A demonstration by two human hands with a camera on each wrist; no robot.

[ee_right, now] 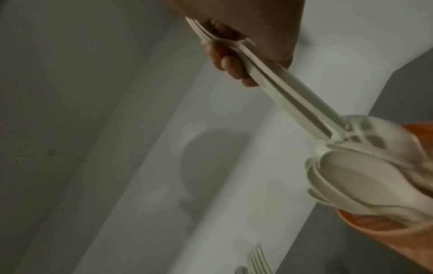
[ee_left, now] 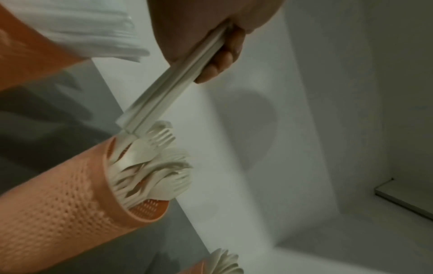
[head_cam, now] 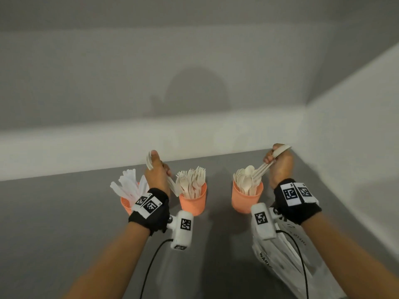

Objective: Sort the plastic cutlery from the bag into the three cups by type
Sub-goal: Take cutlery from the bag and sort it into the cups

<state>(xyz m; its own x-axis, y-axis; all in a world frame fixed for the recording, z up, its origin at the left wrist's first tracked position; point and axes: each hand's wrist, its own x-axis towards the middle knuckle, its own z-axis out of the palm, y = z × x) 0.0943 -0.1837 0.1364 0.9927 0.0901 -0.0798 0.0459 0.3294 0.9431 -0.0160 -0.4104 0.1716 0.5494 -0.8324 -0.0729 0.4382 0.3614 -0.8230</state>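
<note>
Three orange cups stand in a row on the grey table [head_cam: 64,212]: the left cup [head_cam: 125,205] holds clear knives, the middle cup [head_cam: 193,205] forks, the right cup [head_cam: 245,201] spoons. My left hand [head_cam: 156,171] grips a few beige pieces [ee_left: 159,100]; their handles point down at the middle cup's [ee_left: 70,204] rim, and a rounded end sticks up by the thumb. My right hand [head_cam: 280,165] grips another beige bundle [ee_right: 293,100], handles slanting down onto the spoons [ee_right: 351,176]. Fork tines show beside its fingers [ee_right: 225,61].
A white plastic bag [head_cam: 278,260] lies on the table under my right forearm, near the right wall. White walls close the table at the back and right. Cables run from both wrist cameras toward me.
</note>
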